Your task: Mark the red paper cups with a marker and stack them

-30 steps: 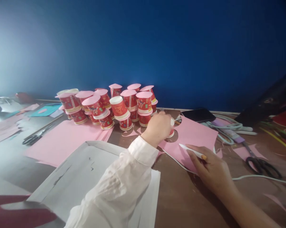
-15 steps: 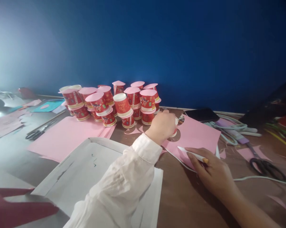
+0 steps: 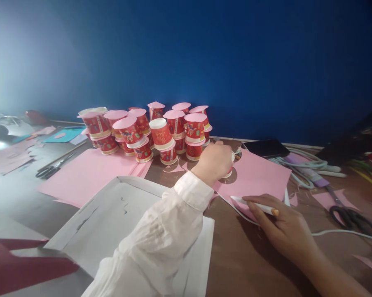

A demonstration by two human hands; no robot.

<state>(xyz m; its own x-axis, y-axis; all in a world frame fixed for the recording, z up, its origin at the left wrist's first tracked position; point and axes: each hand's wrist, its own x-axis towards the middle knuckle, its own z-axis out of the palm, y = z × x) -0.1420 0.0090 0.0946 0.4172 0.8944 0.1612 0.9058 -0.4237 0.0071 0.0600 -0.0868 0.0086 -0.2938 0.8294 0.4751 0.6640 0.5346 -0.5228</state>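
My left hand [image 3: 212, 161], in a white sleeve, is closed over a small red paper cup [image 3: 228, 173] on the pink paper sheet [image 3: 260, 175]. Only part of the cup's white rim and red side shows past my fingers. Round pieces are cut from the edge of that sheet. In my right hand [image 3: 284, 225] is a white pen [image 3: 267, 209] with a yellowish end, its tip low over the near part of the sheet. Left of my left hand stand several stacked red paper cups [image 3: 133, 136], many topped with pink paper discs.
A white box lid [image 3: 111, 222] lies in front, beside more pink sheets [image 3: 90, 173]. Scissors lie at left [image 3: 51, 170] and black-handled scissors [image 3: 352, 218] at right. A black phone [image 3: 266, 148], white cables [image 3: 309, 164] and paper scraps surround the sheet. A blue wall [image 3: 186, 53] rises behind.
The view has shifted slightly, so the scene sits a little farther right. Both hands keep nearly the same places, the left on the cup and the right with the pen.
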